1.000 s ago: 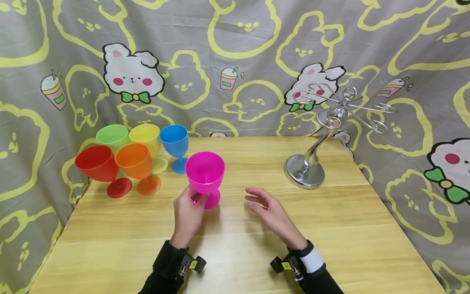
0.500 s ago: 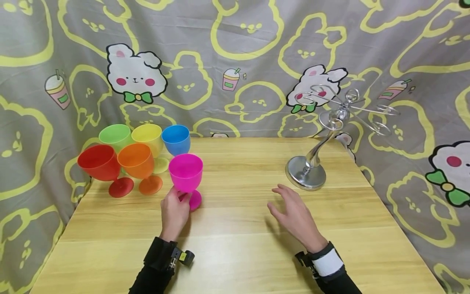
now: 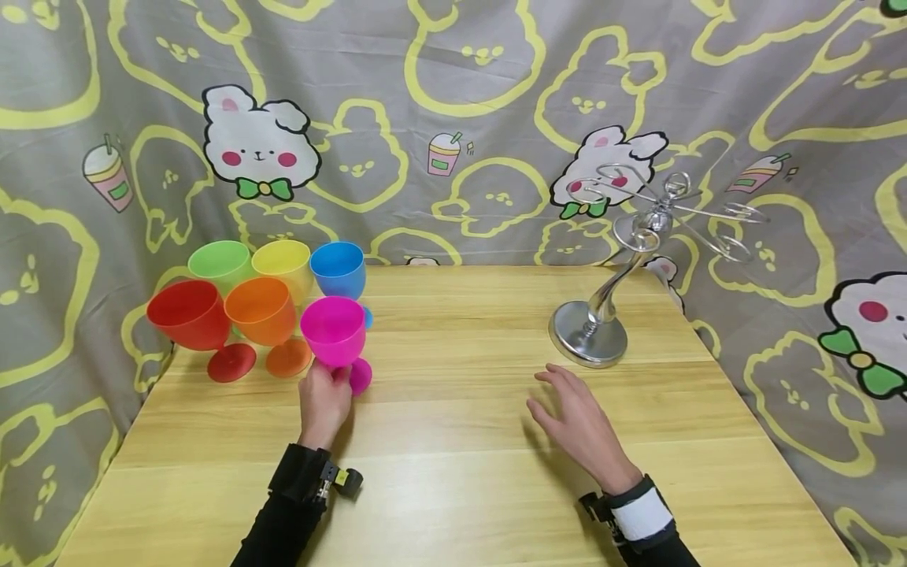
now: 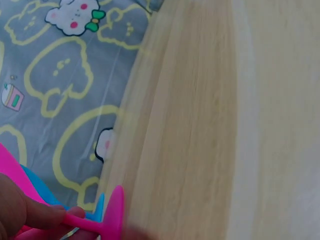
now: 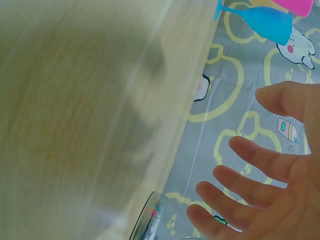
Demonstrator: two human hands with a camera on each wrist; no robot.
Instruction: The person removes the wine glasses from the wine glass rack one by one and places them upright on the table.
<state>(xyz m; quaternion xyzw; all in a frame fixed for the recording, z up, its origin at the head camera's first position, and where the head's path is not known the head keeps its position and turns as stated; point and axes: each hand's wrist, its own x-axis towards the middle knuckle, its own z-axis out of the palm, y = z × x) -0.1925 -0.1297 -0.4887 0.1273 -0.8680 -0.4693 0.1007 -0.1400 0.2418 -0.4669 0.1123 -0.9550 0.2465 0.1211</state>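
My left hand (image 3: 324,403) pinches the stem of a magenta plastic goblet (image 3: 333,332), which stands upright beside the orange goblet (image 3: 260,312) and in front of the blue goblet (image 3: 338,269). In the left wrist view the thumb and fingers wrap the thin stem just above the magenta foot (image 4: 114,214). The right hand (image 3: 584,429) hovers over the table at right, fingers spread and holding nothing. The right wrist view shows its extended fingers (image 5: 260,155) apart from everything.
Red (image 3: 187,315), green (image 3: 220,264) and yellow (image 3: 283,266) goblets stand at the left with the orange and blue ones. A silver metal stand (image 3: 590,335) with looped wire arms is at the back right. A patterned curtain (image 3: 496,102) hangs behind the wooden table (image 3: 439,488).
My left hand has carried the magenta goblet leftward to the group, now partly covering the blue one. The right hand has shifted right, away from the goblet, and its fingers have spread.
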